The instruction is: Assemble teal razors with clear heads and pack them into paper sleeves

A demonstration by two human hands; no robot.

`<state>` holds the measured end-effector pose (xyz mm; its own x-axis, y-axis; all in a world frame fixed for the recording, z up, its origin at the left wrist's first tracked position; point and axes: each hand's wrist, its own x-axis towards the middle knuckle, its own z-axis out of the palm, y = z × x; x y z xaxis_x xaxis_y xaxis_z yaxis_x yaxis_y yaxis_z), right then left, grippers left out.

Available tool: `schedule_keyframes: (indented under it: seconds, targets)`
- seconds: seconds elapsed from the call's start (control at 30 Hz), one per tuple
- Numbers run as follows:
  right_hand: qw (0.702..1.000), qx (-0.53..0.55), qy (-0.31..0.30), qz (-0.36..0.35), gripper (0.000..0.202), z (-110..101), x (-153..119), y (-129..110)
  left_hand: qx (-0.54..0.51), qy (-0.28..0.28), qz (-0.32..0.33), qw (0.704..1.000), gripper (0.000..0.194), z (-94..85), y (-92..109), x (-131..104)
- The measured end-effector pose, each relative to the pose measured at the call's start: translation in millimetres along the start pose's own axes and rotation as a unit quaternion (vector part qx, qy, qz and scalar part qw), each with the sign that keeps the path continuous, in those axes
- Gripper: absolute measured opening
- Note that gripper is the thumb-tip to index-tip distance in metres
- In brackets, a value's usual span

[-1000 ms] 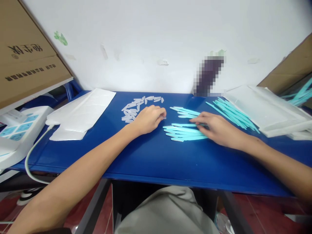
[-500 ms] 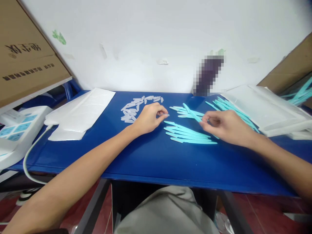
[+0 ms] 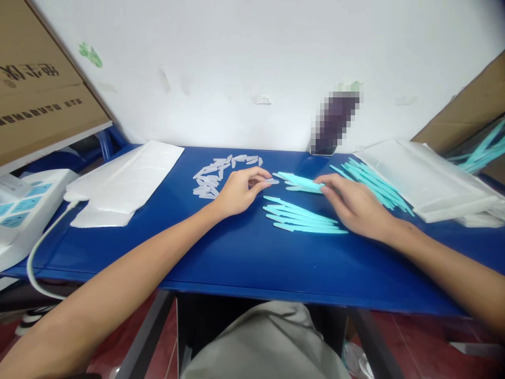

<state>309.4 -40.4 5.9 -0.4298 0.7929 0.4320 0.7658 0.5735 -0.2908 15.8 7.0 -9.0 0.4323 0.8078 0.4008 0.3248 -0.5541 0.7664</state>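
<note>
My left hand (image 3: 246,190) pinches a small clear cap (image 3: 272,181) between thumb and fingertips. Facing it, my right hand (image 3: 351,202) grips the end of a turquoise stick (image 3: 302,182), whose far tip points left toward the cap. More turquoise sticks lie beneath the held one, partly covered by it. Nearer the front edge, several turquoise sticks (image 3: 302,218) are fanned out on the blue table (image 3: 244,263). A loose pile of clear caps (image 3: 209,181) rests beyond and left of my left hand.
Another heap of turquoise sticks (image 3: 379,184) lies beside plastic bags (image 3: 426,173) at the right. White sheets (image 3: 126,184), a power strip (image 3: 35,205) with its cable and a cardboard box (image 3: 43,89) are at the left. A pixelated dark object (image 3: 335,123) leans on the wall.
The stick in my right hand has swung flatter, its tip moving left and down toward the cap. My right hand has shifted slightly left. The cap in my left hand now points right.
</note>
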Motion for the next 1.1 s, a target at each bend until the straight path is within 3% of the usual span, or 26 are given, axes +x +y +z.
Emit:
schedule_keyframes:
  seconds: [0.23, 0.43, 0.7, 0.83, 0.97, 1.1]
  targets:
    - [1.000, -0.020, -0.001, 0.004, 0.036, 1.3, 0.7, 0.7, -0.108, -0.026, -0.022, 0.994, 0.020, 0.3, -4.9, 0.4]
    - [0.999, -0.026, -0.022, -0.007, 0.035, 1.2, 0.2, 4.7, -0.102, -0.024, -0.013, 0.994, 0.019, -2.6, -3.0, 1.5]
    - [0.997, -0.005, -0.022, -0.067, 0.030, -0.1, 0.7, -8.9, 0.082, -0.034, 0.076, 0.993, 0.020, 8.9, 18.5, -2.8]
    - [0.998, -0.022, -0.015, -0.049, 0.038, 2.4, 0.8, -2.7, 0.213, -0.039, 0.116, 0.969, 0.032, -0.2, 13.5, -0.5]
    - [0.997, -0.059, -0.034, -0.036, 0.046, 6.4, -0.1, 7.7, 0.359, -0.059, 0.042, 0.931, 0.048, -22.4, -4.6, 1.5]
    - [0.994, -0.060, -0.058, -0.072, 0.043, 5.6, -0.3, 3.2, 0.408, -0.099, -0.032, 0.907, 0.055, -31.5, -13.5, 8.6]
